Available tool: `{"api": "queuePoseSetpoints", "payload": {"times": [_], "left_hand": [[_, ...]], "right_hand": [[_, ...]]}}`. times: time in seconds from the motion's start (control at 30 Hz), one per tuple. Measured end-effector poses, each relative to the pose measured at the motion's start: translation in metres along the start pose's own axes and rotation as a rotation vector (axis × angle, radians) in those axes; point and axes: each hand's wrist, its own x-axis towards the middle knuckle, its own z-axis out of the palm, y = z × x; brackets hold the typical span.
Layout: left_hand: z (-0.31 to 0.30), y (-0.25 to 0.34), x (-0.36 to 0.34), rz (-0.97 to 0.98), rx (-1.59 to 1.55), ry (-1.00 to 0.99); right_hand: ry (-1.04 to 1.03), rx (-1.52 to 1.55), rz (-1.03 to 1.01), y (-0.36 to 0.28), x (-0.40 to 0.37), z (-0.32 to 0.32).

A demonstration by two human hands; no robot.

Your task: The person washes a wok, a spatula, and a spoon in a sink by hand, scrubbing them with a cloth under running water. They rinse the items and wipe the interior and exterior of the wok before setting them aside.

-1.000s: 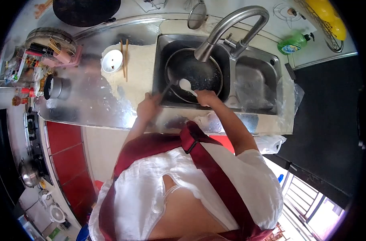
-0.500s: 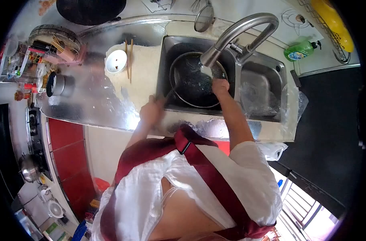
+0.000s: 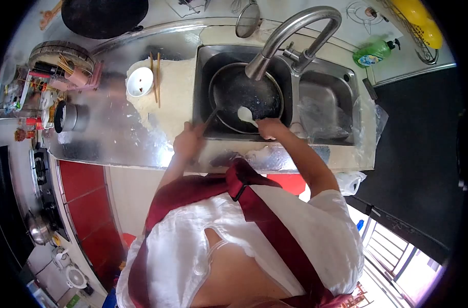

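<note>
In the larger left basin of the steel sink (image 3: 199,77) rests a dark round pan (image 3: 231,84) with some liquid and froth inside. My left hand (image 3: 189,141) is closed around the pan's handle (image 3: 211,118) at the basin's front left edge. Over the near right part of the pan, my right hand (image 3: 271,128) is closed on a white object (image 3: 245,114), which lies against the pan's inside near its front. What that object is exactly cannot be made out. The faucet head (image 3: 258,68) hangs above the far side of the pan.
Left of the sink are a white bowl (image 3: 140,82) with small bits inside and a pair of chopsticks (image 3: 156,79). A green soap bottle (image 3: 373,53) stands behind the right basin, where a clear plastic bag (image 3: 318,120) lies. A black wok (image 3: 104,15) is at the back left.
My right hand and the white object have moved from the pan's upper right toward its near side. My left hand still holds the handle. The whole view has shifted slightly.
</note>
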Motion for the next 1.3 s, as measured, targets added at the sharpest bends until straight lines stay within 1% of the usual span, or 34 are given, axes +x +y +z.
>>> {"api": "queuePoseSetpoints", "payload": {"times": [0.03,0.07,0.13,0.17,0.2,0.27,0.3,0.33,0.4,0.43,0.47,0.53,0.57,0.63,0.67,0.73,0.77,0.83,0.87,0.93,0.97,1.03,1.07,1.13,1.17,1.23,1.27,1.3], "left_hand": [[-0.003,0.004,-0.001,0.0,0.002,0.001],[-0.007,0.009,-0.001,-0.016,0.024,-0.002],[-0.008,0.012,-0.002,-0.032,0.051,-0.009],[-0.007,0.012,-0.001,-0.045,0.05,-0.017],[-0.006,0.012,0.0,-0.06,0.048,-0.022],[-0.002,0.008,0.0,-0.047,0.051,-0.007],[-0.001,0.007,0.001,-0.029,0.052,0.012],[-0.002,0.007,0.001,-0.031,0.056,0.014],[-0.003,0.007,-0.002,0.003,0.074,0.02],[-0.003,0.008,-0.002,0.006,0.074,0.015],[-0.004,0.009,-0.001,-0.01,0.071,0.004],[-0.005,0.011,-0.002,-0.029,0.061,-0.002],[-0.006,0.011,-0.002,-0.029,0.051,-0.002],[-0.009,0.011,-0.003,-0.026,0.041,0.0],[-0.01,0.011,-0.003,-0.017,0.029,0.003],[-0.009,0.011,-0.004,-0.009,0.016,0.006],[-0.009,0.01,-0.003,-0.017,0.016,0.005],[-0.008,0.01,-0.001,-0.022,0.017,0.007],[-0.008,0.011,0.0,-0.026,0.012,0.002],[-0.006,0.008,0.0,-0.036,0.009,-0.001],[-0.003,0.006,0.001,-0.028,0.001,0.005],[0.001,0.003,0.001,-0.024,-0.006,0.01],[0.003,0.003,0.002,-0.037,0.009,0.004],[0.003,0.003,0.004,-0.054,0.025,0.006],[0.003,0.002,0.004,-0.052,0.033,-0.002],[-0.008,0.012,0.001,-0.063,0.064,-0.037],[-0.007,0.011,0.002,-0.06,0.068,-0.038],[-0.005,0.01,0.003,-0.064,0.065,-0.028]], "right_hand": [[0.034,0.062,0.019,-0.008,0.004,-0.002],[0.036,0.062,0.018,-0.013,0.01,-0.004],[0.219,0.105,0.069,-0.018,0.03,0.003],[0.17,0.408,0.175,-0.004,0.074,0.034],[0.173,0.408,0.171,-0.002,0.079,0.022],[0.2,0.152,0.227,-0.007,0.079,0.0],[0.18,0.07,0.251,0.002,0.096,0.006],[0.182,0.072,0.247,0.009,0.098,0.003],[0.224,0.03,0.331,0.024,0.096,0.002],[0.165,0.157,0.465,0.032,0.096,-0.002],[0.161,0.157,0.47,0.039,0.089,0.003],[0.139,-0.078,0.415,0.046,0.062,0.003],[0.143,-0.084,0.415,0.044,0.047,0.002],[0.084,-0.05,0.353,0.037,0.014,0.0],[0.087,-0.052,0.355,0.041,0.011,0.006],[-0.066,-0.168,0.059,0.047,0.005,0.015],[-0.065,-0.169,0.059,0.046,0.005,0.02],[-0.064,-0.095,-0.087,0.03,-0.005,0.016],[-0.062,-0.096,-0.086,0.02,-0.006,0.014],[0.035,0.04,-0.058,-0.006,-0.002,0.008],[0.036,0.04,-0.063,-0.015,0.004,0.005],[0.122,0.047,-0.022,-0.026,0.019,0.001],[0.124,0.047,-0.026,-0.028,0.03,0.002],[0.2,0.005,0.06,-0.029,0.054,0.002],[0.204,0.004,0.056,-0.027,0.063,0.001],[0.231,0.01,0.173,-0.019,0.077,-0.004],[0.232,0.015,0.175,-0.013,0.083,-0.007],[0.22,0.027,0.226,-0.004,0.091,-0.007]]}}
